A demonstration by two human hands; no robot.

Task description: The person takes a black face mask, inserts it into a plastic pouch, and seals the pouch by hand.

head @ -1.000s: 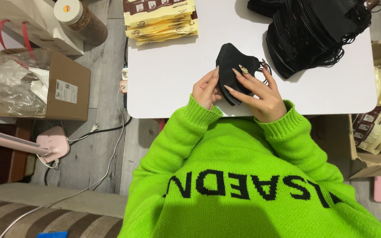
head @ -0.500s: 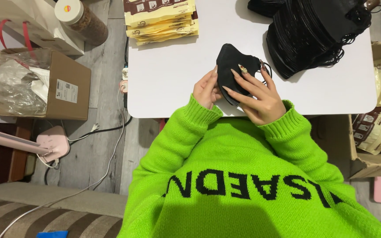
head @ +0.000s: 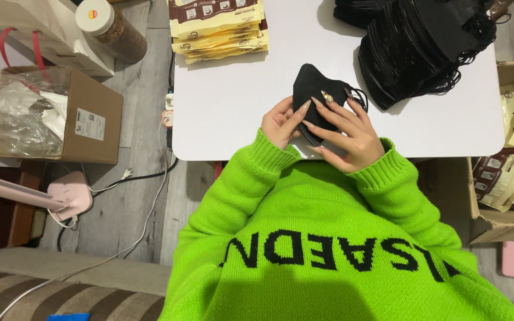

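Note:
A folded black face mask [head: 312,83] lies at the near edge of the white table [head: 227,113], and both my hands grip it. My left hand [head: 279,123] pinches its lower left edge. My right hand [head: 347,134] lies over its right side with long-nailed fingers spread on the fabric, next to the black ear loops [head: 358,95]. Bright green sweater sleeves cover both my arms.
A big heap of black masks [head: 417,47] fills the table's far right. A stack of yellow and brown packets [head: 218,27] sits far left. On the floor to the left are a cardboard box [head: 84,119], a jar [head: 109,28] and cables; boxes of packets [head: 507,178] stand on the right.

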